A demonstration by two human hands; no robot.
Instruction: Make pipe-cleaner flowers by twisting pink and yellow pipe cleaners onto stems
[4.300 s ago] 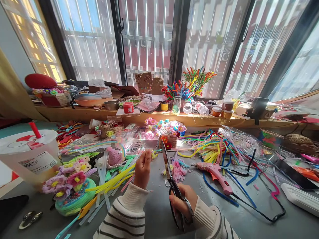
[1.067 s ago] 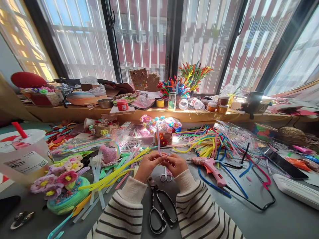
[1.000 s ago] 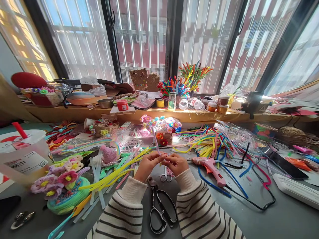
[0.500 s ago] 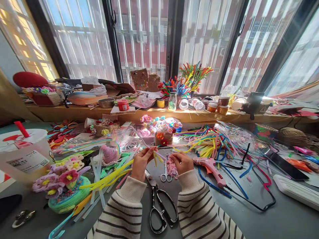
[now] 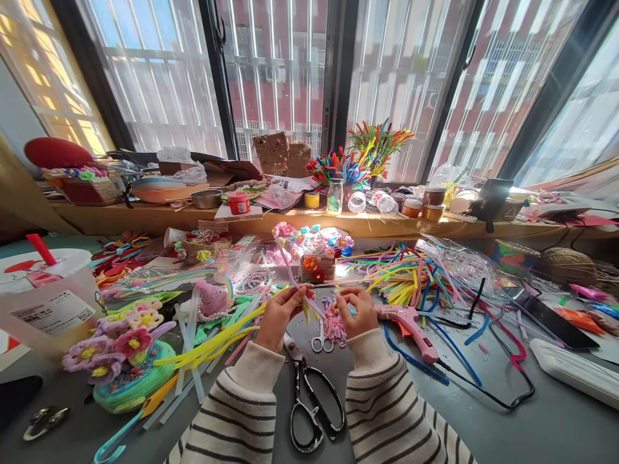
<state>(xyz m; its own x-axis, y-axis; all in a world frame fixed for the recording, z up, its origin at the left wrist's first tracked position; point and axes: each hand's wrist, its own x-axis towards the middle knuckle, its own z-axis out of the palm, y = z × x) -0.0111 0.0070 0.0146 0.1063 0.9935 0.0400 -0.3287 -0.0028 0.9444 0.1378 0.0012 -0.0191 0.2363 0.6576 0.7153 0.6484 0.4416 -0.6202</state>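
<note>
My left hand [image 5: 279,318] pinches a pale purple pipe cleaner [image 5: 288,265] that slants up and away from the fingers. A short yellow pipe cleaner piece [image 5: 305,312] pokes out below the same pinch. To the right, my right hand [image 5: 358,312] has thumb and fingertips brought together; whether something small is between them I cannot make out. Pink fluffy scraps [image 5: 333,325] and small white-handled scissors [image 5: 322,341] lie on the table between the hands. Closer to me, large black-handled scissors [image 5: 309,399] rest between the striped sleeves.
A pink glue gun [image 5: 409,325] with a black cord lies right of my right hand. Yellow pipe cleaners [image 5: 217,341] spread left of my left hand. Beyond stand a small flower basket [image 5: 318,267] and a heap of coloured pipe cleaners [image 5: 406,277]. A drink cup [image 5: 53,303] stands far left.
The purple pipe cleaner in my left hand has swung more upright and to the right. My right hand has risen slightly, its fingers shifted upward.
</note>
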